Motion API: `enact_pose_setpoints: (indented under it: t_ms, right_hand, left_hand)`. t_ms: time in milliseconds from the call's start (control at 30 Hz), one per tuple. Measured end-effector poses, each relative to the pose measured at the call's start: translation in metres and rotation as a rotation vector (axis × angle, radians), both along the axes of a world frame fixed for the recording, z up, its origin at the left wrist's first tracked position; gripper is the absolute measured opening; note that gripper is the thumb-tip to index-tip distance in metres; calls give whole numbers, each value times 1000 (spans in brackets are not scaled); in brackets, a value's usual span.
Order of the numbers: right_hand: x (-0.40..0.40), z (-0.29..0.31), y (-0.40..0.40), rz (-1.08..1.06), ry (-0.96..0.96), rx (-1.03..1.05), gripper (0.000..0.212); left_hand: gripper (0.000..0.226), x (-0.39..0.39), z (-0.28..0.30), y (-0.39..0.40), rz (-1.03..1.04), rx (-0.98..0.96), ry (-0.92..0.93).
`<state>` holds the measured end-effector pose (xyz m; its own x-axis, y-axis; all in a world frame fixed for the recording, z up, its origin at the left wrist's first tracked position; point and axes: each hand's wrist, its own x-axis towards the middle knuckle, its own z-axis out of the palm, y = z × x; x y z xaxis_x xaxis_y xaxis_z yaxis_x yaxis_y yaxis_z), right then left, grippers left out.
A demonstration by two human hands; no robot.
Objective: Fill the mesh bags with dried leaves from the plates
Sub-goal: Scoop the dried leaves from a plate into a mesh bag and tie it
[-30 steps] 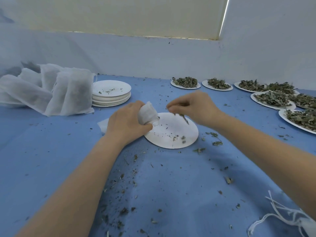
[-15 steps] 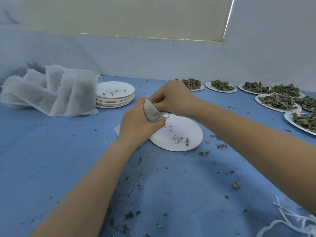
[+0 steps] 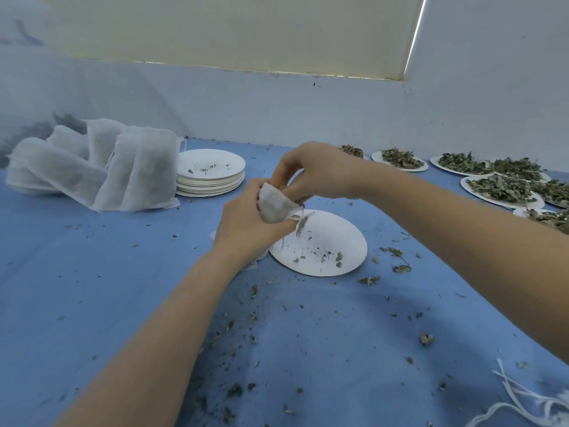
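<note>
My left hand (image 3: 246, 224) grips a small white mesh bag (image 3: 272, 204) just above the left edge of a white plate (image 3: 345, 241) that holds only a few leaf crumbs. My right hand (image 3: 314, 172) is at the bag's mouth, fingertips pinched together there; what they pinch is hidden. A bit of leaf (image 3: 301, 224) hangs blurred below the bag over the plate. Several plates heaped with dried leaves (image 3: 498, 189) stand at the far right.
A pile of filled mesh bags (image 3: 101, 171) lies at the back left beside a stack of white plates (image 3: 209, 177). Leaf crumbs litter the blue cloth (image 3: 292, 334). White strings (image 3: 523, 399) lie at the lower right corner. A wall runs along the back.
My right hand rose from the near-empty plate to the bag's mouth. My left hand lifted the bag slightly with it. A bit of leaf now shows below the bag.
</note>
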<state>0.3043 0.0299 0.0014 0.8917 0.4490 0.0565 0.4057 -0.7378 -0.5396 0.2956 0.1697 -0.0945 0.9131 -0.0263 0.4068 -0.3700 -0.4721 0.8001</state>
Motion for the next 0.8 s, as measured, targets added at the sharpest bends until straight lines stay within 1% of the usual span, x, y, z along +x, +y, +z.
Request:
enact_pose_setpoints:
  t_ms: [67, 133, 167, 267, 367, 467, 533, 600, 667, 700, 733, 800]
  right_hand:
    - [1, -7, 2, -50, -100, -28, 11]
    - [0, -14, 5, -45, -164, -78, 20]
    - [-1, -15, 7, -29, -168, -102, 21]
    - [-3, -13, 5, 67, -90, -194, 11]
    - [-5, -5, -1, 127, -79, -269, 18]
    - [-7, -5, -2, 47, -206, -176, 10]
    - [-8, -10, 2, 18, -281, -132, 15]
    - [-8, -16, 8, 16, -278, -148, 22]
    - [-9, -16, 7, 48, -203, -136, 30]
    - [-11, -15, 4, 66, -178, -90, 33]
    - [-12, -15, -2, 75, -167, 10, 33]
    - [-12, -19, -18, 40, -171, 275, 26]
  left_hand:
    - [42, -1, 1, -1, -18, 17, -16]
    - [41, -1, 1, -2, -18, 29, -33]
    - [42, -1, 1, -2, -16, 41, -42]
    - [45, 0, 2, -5, -23, 111, -85]
    - [47, -1, 3, -6, -37, 120, -87]
    - [46, -1, 4, -6, -36, 96, -25]
    - [39, 0, 5, -8, -3, 89, 4]
    - [37, 1, 6, -9, 19, 102, -25]
    - [46, 2, 6, -9, 2, 90, -69]
    - [51, 2, 6, -7, -3, 81, -77]
    - [54, 2, 6, -4, -3, 74, -80]
    - [54, 5, 5, 3, 15, 64, -91]
